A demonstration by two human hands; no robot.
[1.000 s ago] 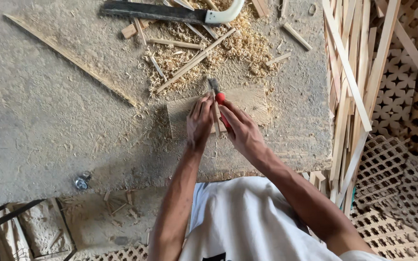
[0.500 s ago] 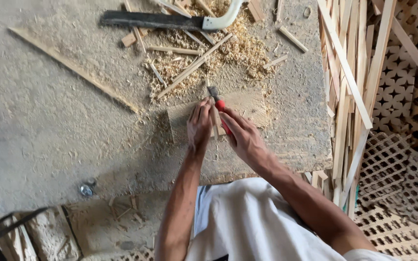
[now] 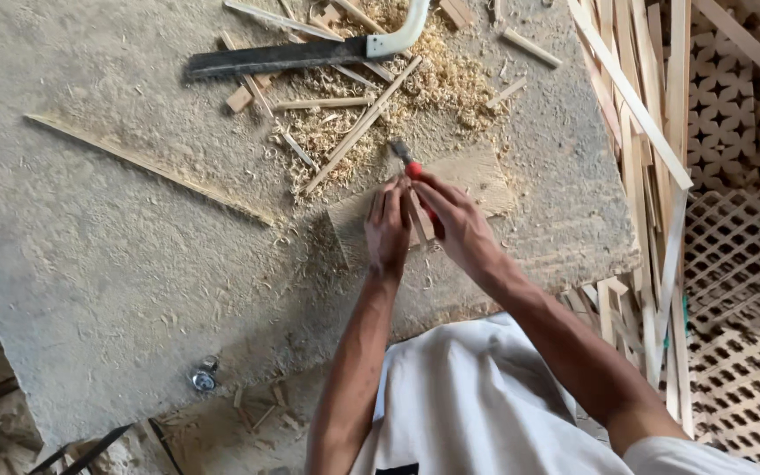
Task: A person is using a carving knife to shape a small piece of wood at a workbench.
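My right hand [image 3: 457, 220] grips a chisel with a red handle [image 3: 415, 171]; its metal blade [image 3: 398, 149] points away from me over a flat wooden block [image 3: 477, 176]. My left hand [image 3: 388, 227] presses a thin wooden strip [image 3: 417, 220] down on that block, fingers curled on it, just left of the right hand. Both hands touch each other over the block, which lies on a dusty grey slab [image 3: 116, 255].
A handsaw with a pale handle [image 3: 301, 53] lies at the far side among wood shavings [image 3: 398, 97] and loose sticks. A long thin sliver [image 3: 147, 167] lies at left. Wooden slats [image 3: 635, 132] and lattice panels [image 3: 732, 255] are stacked at right. A small metal piece [image 3: 202, 378] sits near the slab's front.
Both hands stay together on the block, working the strip with the chisel; the view has shifted slightly, and the hands' grip looks the same.
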